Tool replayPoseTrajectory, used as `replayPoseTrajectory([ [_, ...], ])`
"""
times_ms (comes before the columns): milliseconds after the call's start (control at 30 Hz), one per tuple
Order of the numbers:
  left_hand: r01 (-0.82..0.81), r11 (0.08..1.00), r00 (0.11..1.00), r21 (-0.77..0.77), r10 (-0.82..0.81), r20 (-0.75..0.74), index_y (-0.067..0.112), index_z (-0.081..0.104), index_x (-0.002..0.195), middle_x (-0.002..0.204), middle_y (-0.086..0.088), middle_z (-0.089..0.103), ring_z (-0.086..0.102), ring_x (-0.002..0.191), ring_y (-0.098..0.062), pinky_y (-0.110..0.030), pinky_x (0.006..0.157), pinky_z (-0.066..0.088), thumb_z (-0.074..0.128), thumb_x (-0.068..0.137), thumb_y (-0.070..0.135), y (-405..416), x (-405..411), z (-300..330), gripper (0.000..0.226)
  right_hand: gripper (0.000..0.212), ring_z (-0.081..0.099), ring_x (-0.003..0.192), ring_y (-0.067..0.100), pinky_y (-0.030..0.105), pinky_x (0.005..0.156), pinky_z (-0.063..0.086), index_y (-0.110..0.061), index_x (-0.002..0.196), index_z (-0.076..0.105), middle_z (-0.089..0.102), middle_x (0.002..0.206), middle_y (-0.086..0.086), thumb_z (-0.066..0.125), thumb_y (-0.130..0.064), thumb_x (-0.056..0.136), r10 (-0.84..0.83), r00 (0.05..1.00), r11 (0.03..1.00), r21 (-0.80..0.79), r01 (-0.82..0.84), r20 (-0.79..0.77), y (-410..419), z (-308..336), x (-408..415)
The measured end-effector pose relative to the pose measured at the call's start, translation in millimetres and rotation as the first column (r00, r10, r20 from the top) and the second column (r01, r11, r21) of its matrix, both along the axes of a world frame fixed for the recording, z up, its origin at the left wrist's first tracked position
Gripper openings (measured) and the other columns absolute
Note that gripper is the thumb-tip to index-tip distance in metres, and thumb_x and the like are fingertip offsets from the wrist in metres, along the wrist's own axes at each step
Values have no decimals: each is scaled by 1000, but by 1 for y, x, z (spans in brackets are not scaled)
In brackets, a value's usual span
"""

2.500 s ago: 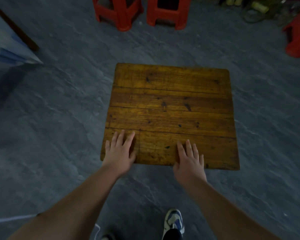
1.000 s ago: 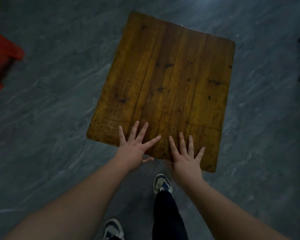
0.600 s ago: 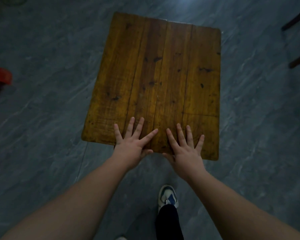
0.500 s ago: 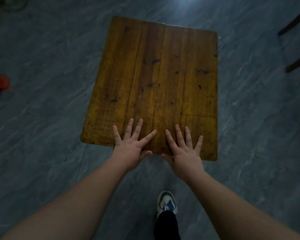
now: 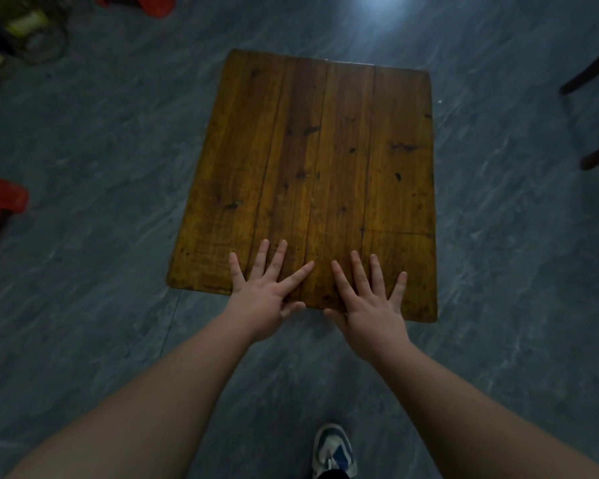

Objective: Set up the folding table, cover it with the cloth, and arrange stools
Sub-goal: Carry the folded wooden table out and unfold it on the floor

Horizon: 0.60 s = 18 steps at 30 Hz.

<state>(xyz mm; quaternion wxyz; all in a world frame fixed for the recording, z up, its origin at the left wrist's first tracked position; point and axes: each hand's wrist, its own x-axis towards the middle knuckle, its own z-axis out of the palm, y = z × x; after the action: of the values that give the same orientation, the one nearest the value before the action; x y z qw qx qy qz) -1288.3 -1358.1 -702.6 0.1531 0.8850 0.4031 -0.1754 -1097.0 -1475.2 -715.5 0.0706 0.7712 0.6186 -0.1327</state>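
As hands press table, red stool sits left.

A dim indoor room of a plain, home-like or small eatery kind was suggested, though the sort could not be fixed with certainty. A grey, marble-veined tiled floor was seen throughout, with a pale glare of light reflected on it at the top. A small, worn plank-topped wooden desk was set on it. Red plastic stools were seen at the left edge, dark furniture legs at the right, and blurred clutter in the upper left corner.
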Motion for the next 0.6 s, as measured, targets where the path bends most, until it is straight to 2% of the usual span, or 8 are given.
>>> replayPoseTrajectory([
  [200, 17, 1000, 1000, -11, -17, 9, 67, -25, 136, 152, 5, -44, -48, 136, -24, -69, 100, -29, 27, 92, 72, 25, 4, 2, 69, 75, -23, 150, 31, 74, 110, -11, -41, 156, -13, -17, 165, 1, 8, -75, 93, -20, 1000, 1000, 7, 20, -4, 21, -3, 2],
  [367, 21, 1000, 1000, -3, -21, 4, 68, -25, 136, 150, 7, -46, -48, 135, -23, -69, 101, -29, 28, 91, 73, 33, -1, 0, 70, 75, -18, 151, 32, 75, 110, -7, -38, 158, -5, -11, 167, 2, 15, -73, 95, -25, 1000, 999, 22, 25, -4, 25, -5, -3],
  [600, 31, 1000, 1000, -7, -31, -8, 67, -24, 138, 152, 5, -45, -48, 136, -24, -69, 100, -29, 22, 88, 75, 39, -5, 1, 68, 73, -28, 149, 32, 74, 109, -12, -40, 156, -14, -19, 166, 2, 6, -73, 94, -33, 999, 999, -22, 33, -20, 30, 0, -8],
])
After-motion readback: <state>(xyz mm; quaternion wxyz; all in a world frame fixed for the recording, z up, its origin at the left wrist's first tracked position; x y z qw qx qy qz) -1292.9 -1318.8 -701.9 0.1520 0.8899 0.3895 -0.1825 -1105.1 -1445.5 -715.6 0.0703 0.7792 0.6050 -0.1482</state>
